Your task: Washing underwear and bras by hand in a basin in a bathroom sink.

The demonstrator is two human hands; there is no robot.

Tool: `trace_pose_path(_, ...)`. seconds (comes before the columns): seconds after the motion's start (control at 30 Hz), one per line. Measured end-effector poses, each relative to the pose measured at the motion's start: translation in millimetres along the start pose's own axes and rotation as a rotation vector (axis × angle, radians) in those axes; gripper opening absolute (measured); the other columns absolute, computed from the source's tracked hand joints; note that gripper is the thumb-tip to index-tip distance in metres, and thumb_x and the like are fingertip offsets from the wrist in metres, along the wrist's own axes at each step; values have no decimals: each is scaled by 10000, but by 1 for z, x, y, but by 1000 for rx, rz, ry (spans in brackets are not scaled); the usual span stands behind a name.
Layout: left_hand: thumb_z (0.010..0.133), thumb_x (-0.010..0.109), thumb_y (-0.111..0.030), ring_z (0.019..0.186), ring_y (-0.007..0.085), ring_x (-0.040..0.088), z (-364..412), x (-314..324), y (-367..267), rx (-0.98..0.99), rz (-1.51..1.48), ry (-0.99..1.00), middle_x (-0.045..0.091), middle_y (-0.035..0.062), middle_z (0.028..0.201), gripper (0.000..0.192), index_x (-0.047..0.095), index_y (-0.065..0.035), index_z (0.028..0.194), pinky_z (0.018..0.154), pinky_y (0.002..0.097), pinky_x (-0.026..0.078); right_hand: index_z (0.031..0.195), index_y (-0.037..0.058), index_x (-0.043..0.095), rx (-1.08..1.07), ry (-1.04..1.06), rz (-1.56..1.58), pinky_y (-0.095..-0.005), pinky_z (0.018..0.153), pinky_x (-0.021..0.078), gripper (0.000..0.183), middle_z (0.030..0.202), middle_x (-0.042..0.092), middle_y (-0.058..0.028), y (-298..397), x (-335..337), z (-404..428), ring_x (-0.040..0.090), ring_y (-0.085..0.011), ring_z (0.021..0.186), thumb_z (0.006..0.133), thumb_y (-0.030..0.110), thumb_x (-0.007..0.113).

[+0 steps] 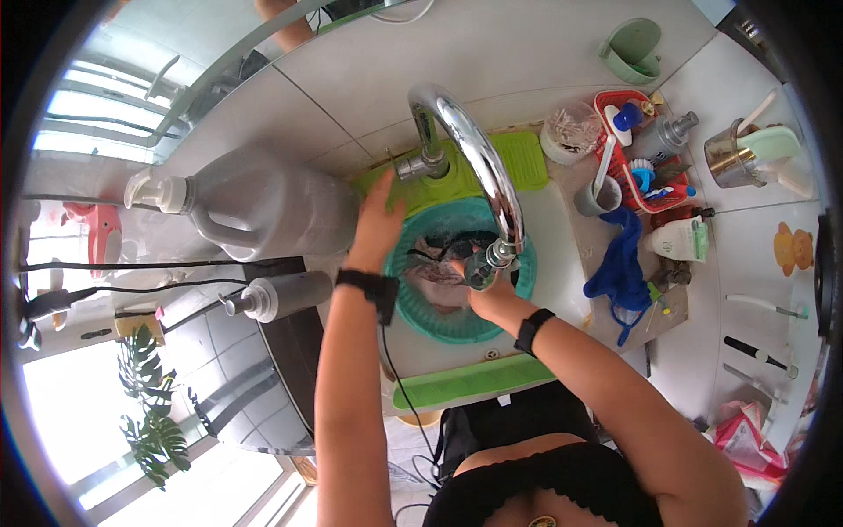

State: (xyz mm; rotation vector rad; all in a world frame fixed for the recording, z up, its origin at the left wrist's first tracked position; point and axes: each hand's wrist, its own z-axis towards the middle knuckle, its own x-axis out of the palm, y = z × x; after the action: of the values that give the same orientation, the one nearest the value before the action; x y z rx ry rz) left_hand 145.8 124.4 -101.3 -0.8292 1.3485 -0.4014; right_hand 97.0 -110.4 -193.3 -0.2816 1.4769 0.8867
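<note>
My left hand [380, 221] is raised just below the handle [409, 168] of the chrome faucet [471, 135], its fingers apart and nothing in them. My right hand [490, 296] is under the faucet's spout, over a teal plastic basin [411, 311]; the spout head partly hides it, so its grip is unclear. In the basin lie wet pink cloth [431, 286] and dark fabric in sudsy water. The basin stands in a white sink [556, 290].
A large pump jug [283, 204] and a smaller pump bottle [283, 296] are at the left. A red basket [606, 99] of toiletries, a grey cup [598, 196] and a blue cloth [619, 263] lie at the right. Green mats [527, 158] edge the sink.
</note>
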Motion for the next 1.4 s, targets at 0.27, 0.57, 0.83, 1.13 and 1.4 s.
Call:
trace_pose_path(0.27, 824, 546, -247, 1027, 246, 539, -135, 75, 1, -272, -293, 17, 556, 119, 1123, 404, 511, -42, 1170, 819, 328, 435, 917, 69, 572, 276, 310, 561, -419, 781, 442, 203, 946, 607, -119, 9, 7, 9, 542, -349, 939, 763, 195, 612)
trace_pose_path(0.57, 905, 410, -352, 782, 193, 585, -173, 47, -38, -795, -1979, 132, 600, 56, 860, 291, 553, -103, 947, 713, 321, 479, 698, 42, 507, -67, 77, 1051, -304, 642, 395, 194, 779, 483, -83, 78, -95, 3, 490, -230, 748, 550, 19, 631)
trace_pose_path(0.83, 876, 535, -198, 750, 185, 588, -159, 57, -62, -724, -1238, -527, 582, 83, 880, 191, 508, -27, 956, 613, 306, 499, 1122, 78, 502, 506, 62, 936, -301, 780, 421, 483, 1173, 419, -98, 76, -110, -6, 490, -212, 973, 648, 62, 597)
trace_pose_path(1.13, 868, 528, -210, 698, 143, 574, -156, 49, -88, -642, -1049, -450, 596, 53, 818, 203, 560, -10, 861, 595, 268, 479, 1219, 97, 421, 854, 247, 1946, -314, 752, 459, 599, 1020, 557, -60, 86, -102, 12, 547, -176, 909, 772, 422, 651)
trace_pose_path(1.4, 786, 537, -153, 686, 175, 562, -153, 64, -75, -728, -1047, -419, 584, 81, 778, 181, 578, 22, 807, 591, 303, 465, 763, -2, 622, 1002, -124, 1520, -319, 623, 454, 234, 716, 627, -130, 88, -54, 12, 605, -204, 685, 746, 232, 618)
